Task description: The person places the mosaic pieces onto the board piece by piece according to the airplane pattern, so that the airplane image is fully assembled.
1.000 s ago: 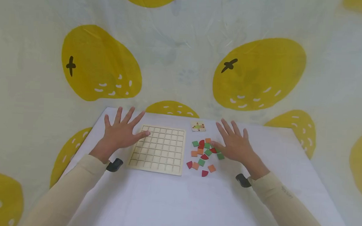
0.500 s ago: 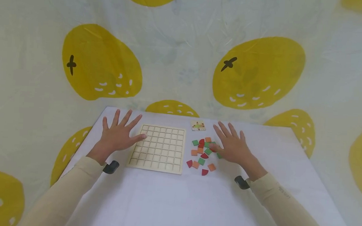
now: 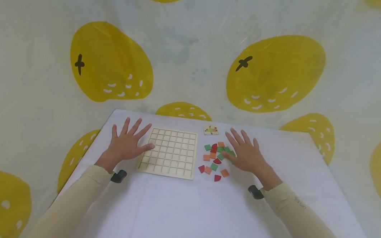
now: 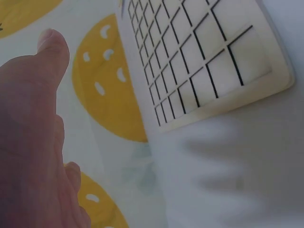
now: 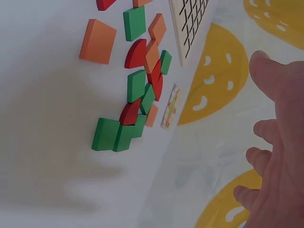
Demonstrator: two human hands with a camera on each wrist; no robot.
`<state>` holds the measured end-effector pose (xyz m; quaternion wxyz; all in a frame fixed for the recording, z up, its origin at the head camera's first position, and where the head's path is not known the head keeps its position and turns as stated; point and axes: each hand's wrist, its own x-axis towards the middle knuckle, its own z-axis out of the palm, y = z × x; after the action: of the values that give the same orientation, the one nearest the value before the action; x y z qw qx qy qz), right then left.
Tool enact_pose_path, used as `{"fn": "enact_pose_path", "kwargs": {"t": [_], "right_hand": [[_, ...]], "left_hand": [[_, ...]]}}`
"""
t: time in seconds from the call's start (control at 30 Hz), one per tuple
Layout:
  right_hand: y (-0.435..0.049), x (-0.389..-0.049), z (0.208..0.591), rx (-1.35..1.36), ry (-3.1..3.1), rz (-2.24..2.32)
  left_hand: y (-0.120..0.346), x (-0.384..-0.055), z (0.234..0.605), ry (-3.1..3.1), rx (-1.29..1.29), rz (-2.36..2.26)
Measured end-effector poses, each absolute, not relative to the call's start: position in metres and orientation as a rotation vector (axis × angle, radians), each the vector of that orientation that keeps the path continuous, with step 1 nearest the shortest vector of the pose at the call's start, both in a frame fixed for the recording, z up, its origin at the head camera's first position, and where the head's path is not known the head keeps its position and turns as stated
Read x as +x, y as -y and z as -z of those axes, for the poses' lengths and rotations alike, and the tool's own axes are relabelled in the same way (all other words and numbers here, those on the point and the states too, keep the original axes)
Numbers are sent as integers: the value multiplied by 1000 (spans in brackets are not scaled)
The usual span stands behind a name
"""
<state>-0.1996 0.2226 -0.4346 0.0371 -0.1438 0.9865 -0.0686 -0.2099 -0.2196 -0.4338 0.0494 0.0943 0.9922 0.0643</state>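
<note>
My left hand (image 3: 126, 144), fingers spread and holding nothing, hovers beside the left edge of a pale wooden grid board (image 3: 169, 153). Its thumb overlaps the board in the head view. Over the right part of a scattered pile, my right hand (image 3: 247, 155) is spread too, with nothing in it. The pile has green squares (image 3: 214, 167), orange squares (image 3: 224, 173) and red quarter-circle pieces (image 3: 217, 178). In the right wrist view several green squares (image 5: 135, 23) lie close together or overlapping. A small patterned card (image 3: 210, 129) lies behind the pile.
A white-covered table (image 3: 172, 211) carries everything. Behind it hangs a pale cloth (image 3: 193, 61) printed with large yellow fruit shapes. Dark straps with small devices (image 3: 119, 176) sit on both wrists.
Both hands stay spread above the table, and the left thumb has dropped slightly over the board. The whole head view has shifted a little. The board, pieces and card lie as before.
</note>
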Motion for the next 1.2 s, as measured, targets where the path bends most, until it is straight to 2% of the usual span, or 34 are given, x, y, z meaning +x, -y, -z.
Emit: {"fn": "enact_pose_path", "kwargs": {"t": [1.2], "right_hand": [[-238, -189, 459, -437, -2997, 267]], "left_hand": [[239, -202, 472, -2995, 346, -231]]}}
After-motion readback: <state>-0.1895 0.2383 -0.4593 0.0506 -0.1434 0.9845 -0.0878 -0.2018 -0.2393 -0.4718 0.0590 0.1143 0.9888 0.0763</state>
